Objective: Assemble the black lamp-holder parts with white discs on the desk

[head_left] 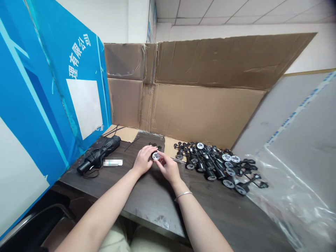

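Near the middle of the dark table, my left hand (143,160) and my right hand (168,168) are closed together around a small black part with a round whitish end face (155,156). The round face points toward me. Fingers of both hands press at its rim, and the rest of the part is mostly hidden behind them. Just beyond my fingers lie small black knobs (154,144). To the right, a pile of similar black cylindrical pieces (210,175) with pale round ends and thin rods covers the table.
A folded black umbrella (105,152) and a small white label-like strip (114,162) lie at the left. Cardboard panels (199,112) wall the back, a blue printed board (63,94) the left. Clear plastic sheeting (278,203) hangs at the right.
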A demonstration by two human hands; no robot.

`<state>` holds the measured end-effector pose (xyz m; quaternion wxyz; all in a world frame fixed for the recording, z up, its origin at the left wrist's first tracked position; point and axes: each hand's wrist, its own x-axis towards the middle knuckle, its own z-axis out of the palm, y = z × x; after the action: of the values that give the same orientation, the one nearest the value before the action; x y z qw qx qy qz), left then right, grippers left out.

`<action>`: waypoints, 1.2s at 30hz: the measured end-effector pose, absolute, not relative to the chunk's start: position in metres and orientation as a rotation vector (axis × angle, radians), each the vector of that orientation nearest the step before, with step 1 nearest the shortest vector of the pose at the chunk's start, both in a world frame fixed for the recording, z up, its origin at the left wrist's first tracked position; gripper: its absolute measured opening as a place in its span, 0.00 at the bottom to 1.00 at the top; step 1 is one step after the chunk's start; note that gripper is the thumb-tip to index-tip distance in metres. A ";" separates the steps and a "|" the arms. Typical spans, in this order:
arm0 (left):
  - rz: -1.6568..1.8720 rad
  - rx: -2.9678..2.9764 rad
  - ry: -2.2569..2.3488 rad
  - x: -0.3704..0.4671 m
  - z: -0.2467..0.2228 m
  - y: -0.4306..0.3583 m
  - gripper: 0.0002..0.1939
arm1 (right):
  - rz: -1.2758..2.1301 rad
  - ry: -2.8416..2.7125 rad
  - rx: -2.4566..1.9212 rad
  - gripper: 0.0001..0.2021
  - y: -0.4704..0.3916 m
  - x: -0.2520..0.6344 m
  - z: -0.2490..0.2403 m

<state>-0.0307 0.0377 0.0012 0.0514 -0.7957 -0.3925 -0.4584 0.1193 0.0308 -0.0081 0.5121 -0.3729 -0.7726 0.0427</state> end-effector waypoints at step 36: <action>-1.623 -2.527 -1.577 -0.040 -0.012 0.018 0.28 | 0.417 -1.915 -0.963 0.21 0.023 0.109 -0.015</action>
<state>-0.0399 0.0178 -0.0115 -0.1249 -0.7391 -0.4613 -0.4747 0.1089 0.0232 -0.0148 0.4609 -0.3916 -0.7782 0.1694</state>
